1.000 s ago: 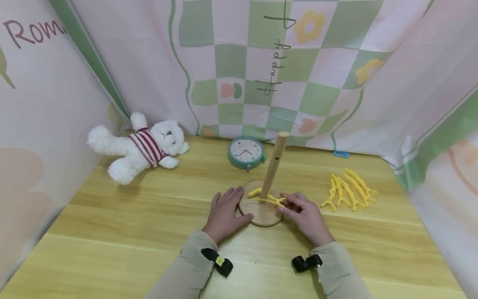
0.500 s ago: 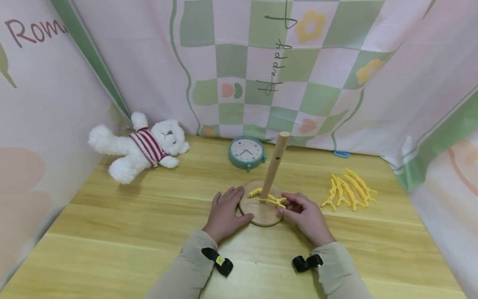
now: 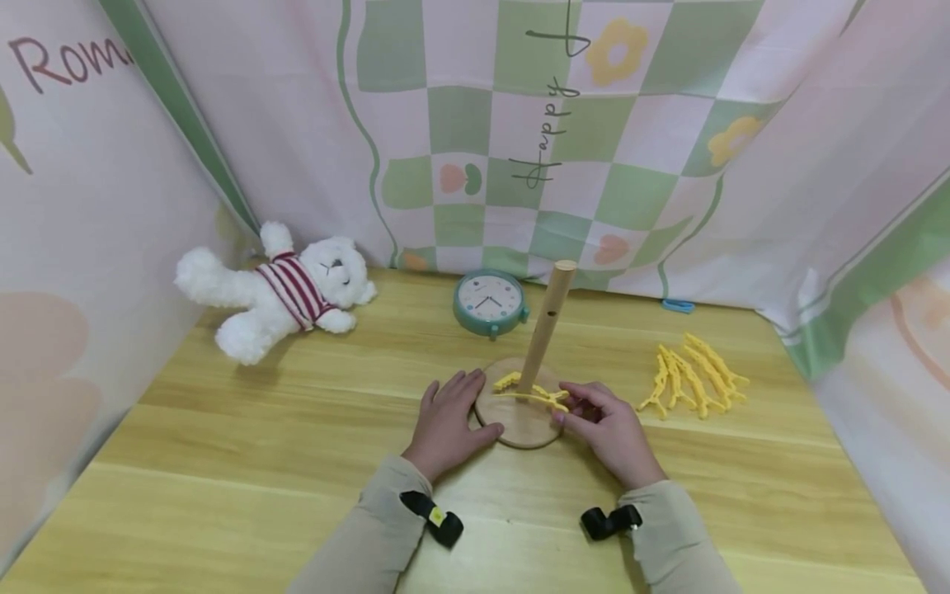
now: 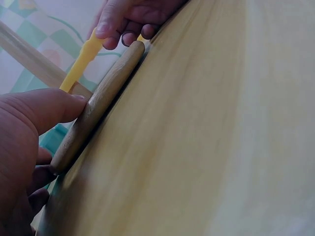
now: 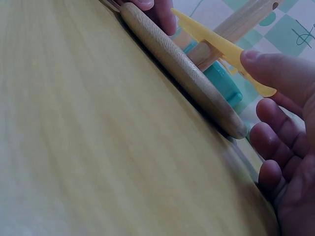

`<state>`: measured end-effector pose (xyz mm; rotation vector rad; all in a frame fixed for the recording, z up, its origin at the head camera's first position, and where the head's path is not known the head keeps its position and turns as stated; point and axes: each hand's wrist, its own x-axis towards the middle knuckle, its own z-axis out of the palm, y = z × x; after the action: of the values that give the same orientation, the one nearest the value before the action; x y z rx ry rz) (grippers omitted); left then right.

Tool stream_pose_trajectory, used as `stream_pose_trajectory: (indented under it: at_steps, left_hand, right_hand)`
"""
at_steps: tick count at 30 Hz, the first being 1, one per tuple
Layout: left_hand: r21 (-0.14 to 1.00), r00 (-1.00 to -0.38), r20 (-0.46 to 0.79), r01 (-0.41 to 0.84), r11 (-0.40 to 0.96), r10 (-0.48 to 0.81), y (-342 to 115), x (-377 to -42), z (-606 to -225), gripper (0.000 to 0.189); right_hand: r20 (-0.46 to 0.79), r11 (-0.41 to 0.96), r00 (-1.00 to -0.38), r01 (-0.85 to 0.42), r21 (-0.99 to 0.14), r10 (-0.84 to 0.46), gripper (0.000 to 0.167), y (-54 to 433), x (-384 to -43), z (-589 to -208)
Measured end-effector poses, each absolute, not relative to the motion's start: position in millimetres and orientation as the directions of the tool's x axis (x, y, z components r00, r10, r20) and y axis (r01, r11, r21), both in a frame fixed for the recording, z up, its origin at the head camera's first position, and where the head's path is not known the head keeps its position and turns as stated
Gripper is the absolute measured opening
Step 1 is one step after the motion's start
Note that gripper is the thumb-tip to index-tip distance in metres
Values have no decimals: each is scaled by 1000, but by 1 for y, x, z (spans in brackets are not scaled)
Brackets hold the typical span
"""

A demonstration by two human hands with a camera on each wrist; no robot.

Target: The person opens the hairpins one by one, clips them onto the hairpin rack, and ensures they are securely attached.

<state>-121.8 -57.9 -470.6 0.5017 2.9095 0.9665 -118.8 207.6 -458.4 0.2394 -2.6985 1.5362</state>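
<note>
A round wooden base [image 3: 523, 429] lies on the table with a wooden post [image 3: 545, 330] rising from it. My left hand [image 3: 449, 425] holds the left side of the base, its thumb on the top face and its fingers at the rim, as the left wrist view shows. Low across the post runs a yellow plastic branch [image 3: 545, 398], one strand in front and a bumpy length showing behind it. My right hand [image 3: 609, 429] pinches the right end of this branch between thumb and index finger. In the right wrist view its other fingers curl loosely beside the base.
Several more yellow branches [image 3: 693, 379] lie together on the right. Behind the post are a teal clock [image 3: 490, 303] and, to the right, a blue clip [image 3: 679, 306]. A white plush bear [image 3: 285, 293] lies at the back left. Curtains [image 3: 594, 132] close off the back and sides.
</note>
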Motion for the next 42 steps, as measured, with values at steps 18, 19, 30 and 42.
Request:
stream_pose_trajectory:
  at_steps: [18, 19, 30, 42]
  left_hand:
    - [591, -946, 84, 301, 749, 314, -58, -120, -472, 83]
    - [589, -946, 84, 301, 750, 314, -58, -120, -472, 83]
    - [581, -944, 92, 309, 753, 316, -59, -122, -473, 82]
    - [587, -947, 78, 296, 753, 311, -59, -121, -471, 82]
  right_hand:
    - [108, 396, -988, -54, -917, 114, 36, 215, -106, -466]
    - [107, 376, -983, -43, -925, 151, 35, 215, -106, -467]
    - [168, 393, -856, 44, -918, 488, 29, 218, -105, -467]
    - [-14, 291, -840, 204, -935, 542, 69, 223, -105, -460]
